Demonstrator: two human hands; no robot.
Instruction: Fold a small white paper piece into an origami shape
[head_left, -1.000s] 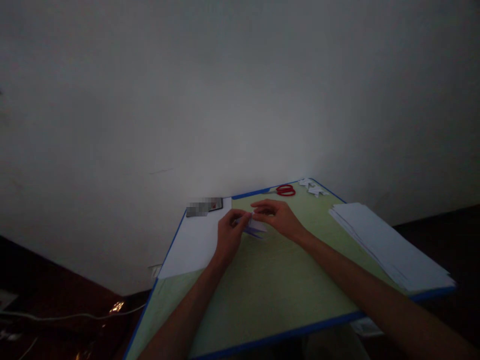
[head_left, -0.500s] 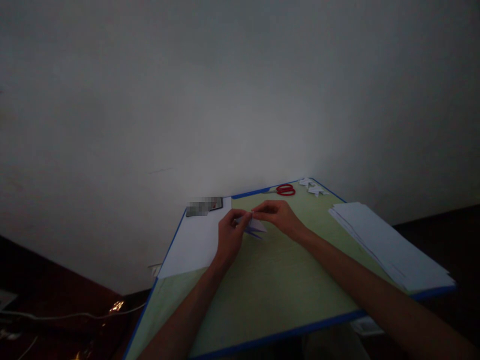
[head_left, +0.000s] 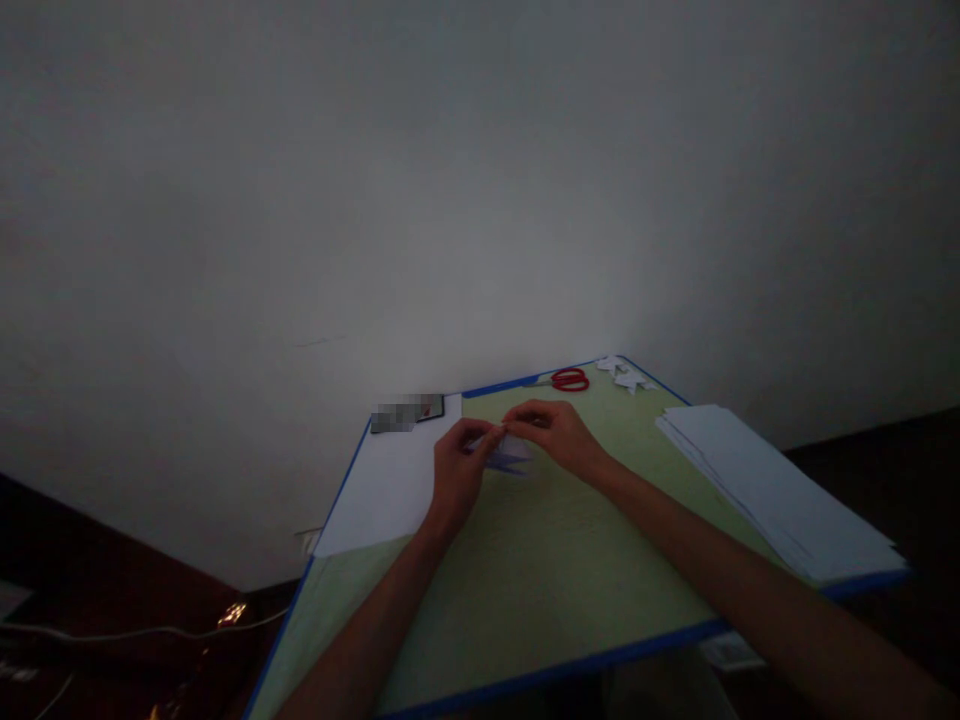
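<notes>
Above the middle of the green table (head_left: 540,580), a small folded piece of white paper (head_left: 511,456) is held between both hands. My left hand (head_left: 459,470) pinches it from the left with thumb and fingers. Meeting it at the paper's top edge, the fingertips of my right hand (head_left: 555,432) are pinched together on the same piece. Its pointed, layered flaps hang below the fingers toward the right. The fingers hide much of its upper part.
Red-handled scissors (head_left: 570,380) lie at the back edge, beside folded paper shapes (head_left: 630,379). A stack of white paper (head_left: 772,490) covers the right side. To the left, a phone-like device (head_left: 409,413) lies on a white sheet (head_left: 382,490). A wall (head_left: 480,200) stands behind.
Both hands stay nearly in place. The left hand has shifted slightly left, the fingertips have come closer together, and the paper's flaps have tilted a little.
</notes>
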